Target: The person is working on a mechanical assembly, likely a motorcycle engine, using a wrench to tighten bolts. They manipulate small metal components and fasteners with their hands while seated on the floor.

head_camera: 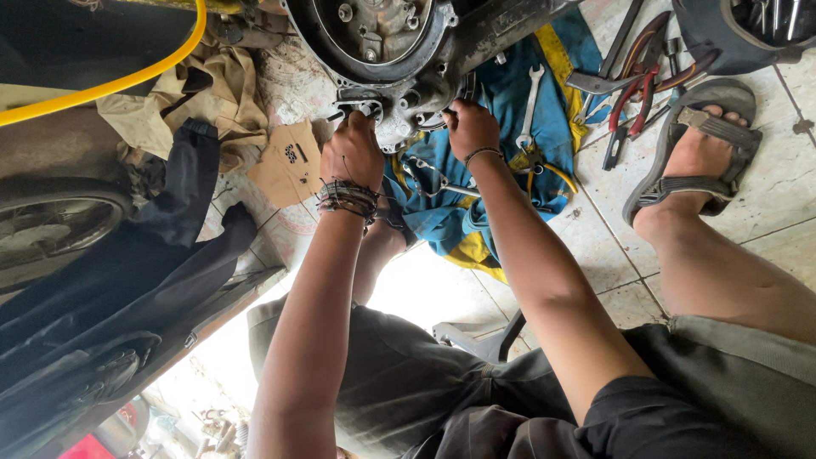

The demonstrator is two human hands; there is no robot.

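A grey metal engine casing with a round cover lies at the top centre. My left hand, with several dark cords around the wrist, is closed on a small metal part at the casing's lower edge. My right hand, wearing a thin bracelet, grips the casing's underside just right of it; what its fingers pinch is hidden.
A blue and yellow cloth under the engine carries a spanner. Pliers and other tools lie at the top right beside my sandalled foot. A yellow hose, rags, a tyre and dark cloth sit at the left.
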